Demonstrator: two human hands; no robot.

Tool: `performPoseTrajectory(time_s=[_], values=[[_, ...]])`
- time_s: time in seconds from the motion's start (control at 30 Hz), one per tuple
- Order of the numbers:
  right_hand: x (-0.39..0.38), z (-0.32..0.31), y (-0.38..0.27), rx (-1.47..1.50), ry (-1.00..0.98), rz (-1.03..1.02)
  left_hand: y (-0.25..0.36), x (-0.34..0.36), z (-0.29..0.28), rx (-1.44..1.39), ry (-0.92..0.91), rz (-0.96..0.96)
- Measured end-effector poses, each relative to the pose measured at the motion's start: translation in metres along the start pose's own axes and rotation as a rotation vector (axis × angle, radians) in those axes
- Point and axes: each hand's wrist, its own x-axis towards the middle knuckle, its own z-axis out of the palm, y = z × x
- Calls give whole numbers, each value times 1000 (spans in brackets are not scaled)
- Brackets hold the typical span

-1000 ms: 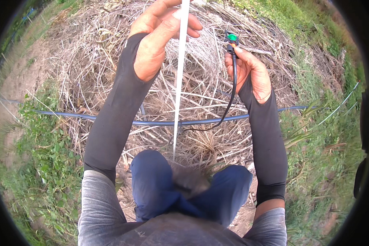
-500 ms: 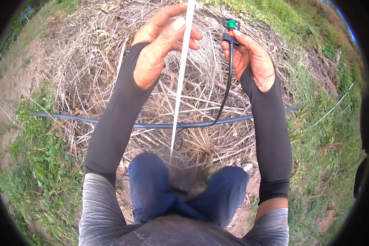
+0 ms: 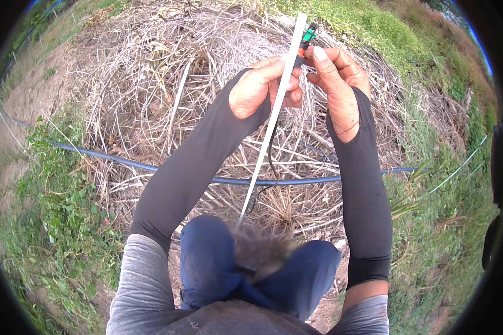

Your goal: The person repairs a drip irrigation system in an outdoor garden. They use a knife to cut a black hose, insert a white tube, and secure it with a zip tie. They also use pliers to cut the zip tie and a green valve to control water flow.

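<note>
A long white stake (image 3: 268,134) slants up from between my knees. My left hand (image 3: 257,86) is closed around its upper part, the thumb along it. Just behind the stake's top end is a small micro sprinkler with a green head (image 3: 308,36), an orange middle and a black base, pressed close to the stake. My right hand (image 3: 343,78) has its thumb and fingertips at the sprinkler's side in a pinch; the exact contact is partly hidden. A thin black tube (image 3: 271,162) hangs from the sprinkler, partly behind the stake, down towards the pipe.
A dark blue-black irrigation pipe (image 3: 134,163) runs across the ground in front of my knees (image 3: 207,251). Dry stalks and straw (image 3: 134,84) cover the middle. Green weeds grow at left (image 3: 61,223) and right (image 3: 425,245). A thin pale line (image 3: 458,167) lies at the right.
My left hand has moved right and closed on the stake, whose top now leans right. The sprinkler in my right hand has come against the stake and turned.
</note>
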Motion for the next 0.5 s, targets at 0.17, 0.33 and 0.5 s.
performPoseTrajectory(time_s=[0.17,0.33,0.5], values=[[4,-6,7,246,-226,40,-8,6,-13,-327,-144,-97],[8,-16,5,150,-327,125,-6,-4,6,-242,-91,-186],[9,-22,-2,126,-171,40,8,-6,16,264,58,-92]])
